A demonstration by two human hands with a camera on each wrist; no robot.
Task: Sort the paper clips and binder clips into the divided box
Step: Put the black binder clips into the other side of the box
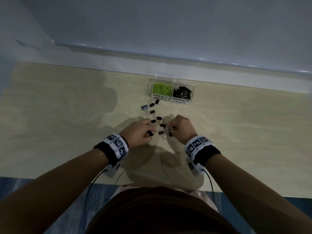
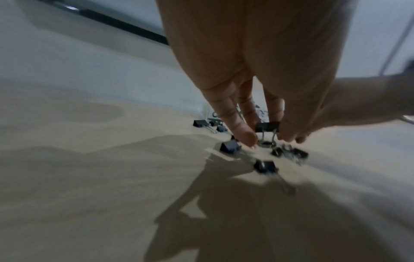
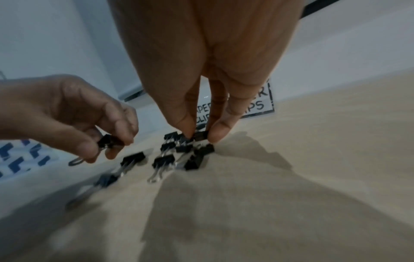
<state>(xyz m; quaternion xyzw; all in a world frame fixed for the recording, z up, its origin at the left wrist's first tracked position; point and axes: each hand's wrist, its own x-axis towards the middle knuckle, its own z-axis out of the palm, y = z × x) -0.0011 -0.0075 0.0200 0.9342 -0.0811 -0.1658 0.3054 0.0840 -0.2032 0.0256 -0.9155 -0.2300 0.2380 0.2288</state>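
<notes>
A clear divided box [image 1: 170,80] stands near the table's far edge. Its "PAPER CLIPS" half holds green paper clips [image 1: 161,89]; its "BINDER CLIPS" half holds black binder clips [image 1: 182,93]. Several loose black binder clips [image 1: 152,112] lie on the table between the box and my hands. My left hand [image 1: 148,132] pinches one binder clip [image 2: 267,127] just above the table, its wire handles hanging down. My right hand [image 1: 170,130] pinches another binder clip [image 3: 201,136] between thumb and fingertips [image 3: 220,132], low over the clustered clips.
The light wooden table [image 1: 67,115] runs wide on both sides of the clips. A pale wall and ledge [image 1: 168,53] rise right behind the box. The table's near edge [image 1: 50,177] lies just before my body.
</notes>
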